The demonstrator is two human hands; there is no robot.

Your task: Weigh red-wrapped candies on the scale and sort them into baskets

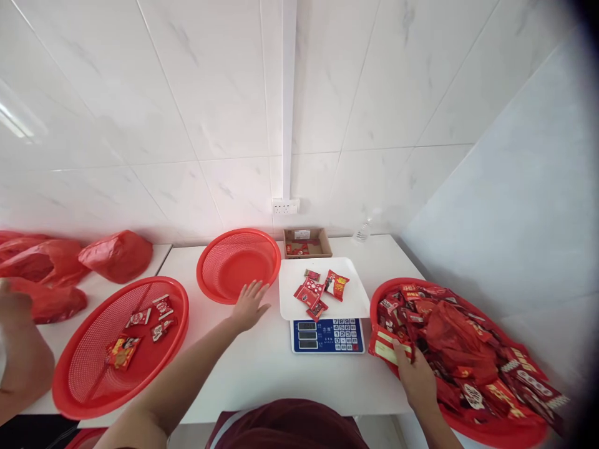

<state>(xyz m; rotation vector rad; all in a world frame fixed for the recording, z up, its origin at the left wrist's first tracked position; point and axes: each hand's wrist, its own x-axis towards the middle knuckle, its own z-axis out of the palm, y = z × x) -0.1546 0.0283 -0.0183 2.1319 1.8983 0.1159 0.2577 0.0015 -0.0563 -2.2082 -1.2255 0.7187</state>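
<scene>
My left hand lies flat and open on the white table, fingers spread, at the near rim of an empty red basket. My right hand is at the left edge of a red basket heaped with red snack packets, its fingers closed on a red and cream packet. Between the hands stands a scale with a white tray carrying several red snack packets.
A large red basket at the left holds several packets. Red plastic bags lie at the far left. A cardboard box, a clear bottle and a wall socket sit at the back. Another person's arm shows at the left edge.
</scene>
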